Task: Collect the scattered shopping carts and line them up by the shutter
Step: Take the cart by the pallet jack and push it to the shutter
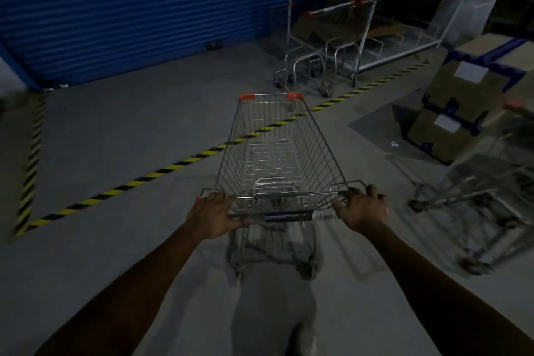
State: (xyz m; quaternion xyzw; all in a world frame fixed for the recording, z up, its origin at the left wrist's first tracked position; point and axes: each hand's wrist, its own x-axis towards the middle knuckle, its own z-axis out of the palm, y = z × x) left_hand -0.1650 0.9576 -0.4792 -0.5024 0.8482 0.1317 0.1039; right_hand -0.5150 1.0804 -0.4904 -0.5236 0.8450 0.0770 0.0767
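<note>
A wire shopping cart [277, 153] with orange corner caps stands straight ahead of me on the grey floor, its nose pointing toward the far wall. My left hand [212, 215] grips the left end of its handle bar [289, 215] and my right hand [364, 209] grips the right end. The blue roller shutter [138, 9] fills the far left wall. Two nested carts [315, 66] stand to the right of the shutter, beside a metal rack. Another cart [485, 193] sits blurred at the right edge.
Yellow-black hazard tape [161, 172] crosses the floor diagonally under the cart and runs down the left side. A white metal rack [372, 14] stands at the back right. Stacked strapped cardboard boxes [468, 107] sit at the right.
</note>
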